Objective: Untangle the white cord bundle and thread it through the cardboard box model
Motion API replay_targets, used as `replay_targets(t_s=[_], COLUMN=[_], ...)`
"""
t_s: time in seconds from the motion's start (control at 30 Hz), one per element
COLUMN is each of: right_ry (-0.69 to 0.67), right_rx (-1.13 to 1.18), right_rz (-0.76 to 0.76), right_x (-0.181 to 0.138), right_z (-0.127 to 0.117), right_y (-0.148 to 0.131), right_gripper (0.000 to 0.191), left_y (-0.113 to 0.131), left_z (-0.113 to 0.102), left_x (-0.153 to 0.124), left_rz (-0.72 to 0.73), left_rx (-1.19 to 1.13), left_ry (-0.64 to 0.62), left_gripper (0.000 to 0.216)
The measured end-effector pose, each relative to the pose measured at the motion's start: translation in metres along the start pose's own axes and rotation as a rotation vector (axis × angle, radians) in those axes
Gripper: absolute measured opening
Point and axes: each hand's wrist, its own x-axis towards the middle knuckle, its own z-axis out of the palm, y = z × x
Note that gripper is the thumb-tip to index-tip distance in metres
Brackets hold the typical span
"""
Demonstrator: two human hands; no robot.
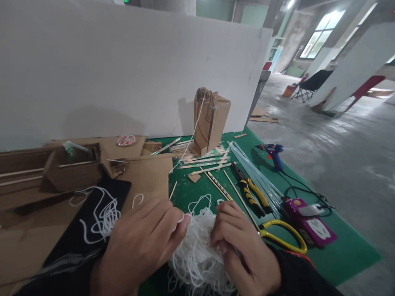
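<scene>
A tangled heap of white string [197,255] lies at the near edge of the green table, between my two hands. My left hand [145,236] is closed, with a strand of string pinched between thumb and forefinger. Curled over the right side of the heap, my right hand [243,244] is closed on string too, and a small loop shows above its knuckles. Left of my left hand, a looser bundle of white string [106,216] rests on a black sheet [123,190]. A cardboard box model [216,121] stands upright at the back, with one strand hanging from its top.
Wooden sticks [212,162], pliers [251,191], clear glue sticks [256,172], yellow-handled scissors [285,234], a blue glue gun [273,154] and a purple power strip [310,222] lie on the right. Cardboard pieces [151,172] cover the left. A white panel [129,70] stands behind.
</scene>
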Motion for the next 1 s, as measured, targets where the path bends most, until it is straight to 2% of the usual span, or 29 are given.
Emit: replay_targets(t_s=[0.07,0.17,0.33,0.53,0.77,0.87,1.0], right_ry=[0.004,-0.032,-0.147,-0.211,-0.34,-0.365,-0.36], right_rx=[-0.024,-0.061,-0.107,-0.118,-0.144,-0.152,-0.158], right_rz=[0.082,0.205,0.103,0.124,0.17,0.168,0.157], right_x=[0.0,0.0,0.005,0.004,0.003,0.003,0.002], right_z=[0.002,0.004,0.004,0.003,0.0,0.0,0.001], right_y=[-0.001,-0.001,-0.002,-0.001,-0.002,-0.004,-0.001], right_gripper=[0.005,0.014,0.007,0.007,0.019,0.024,0.018], left_y=[0.0,0.0,-0.004,-0.02,-0.041,-0.051,-0.06], left_z=[-0.002,-0.006,-0.011,-0.015,-0.021,-0.02,-0.023], left_x=[0.0,0.002,0.007,0.005,0.013,0.015,0.019], left_rz=[0.001,0.0,-0.002,-0.079,-0.252,-0.384,-0.537], left_rx=[-0.009,0.004,0.066,0.182,0.295,0.366,0.385], left_ry=[0.02,0.05,0.077,0.074,0.082,0.025,-0.083], left_gripper=[0.024,0.023,0.024,0.026,0.022,0.021,0.02])
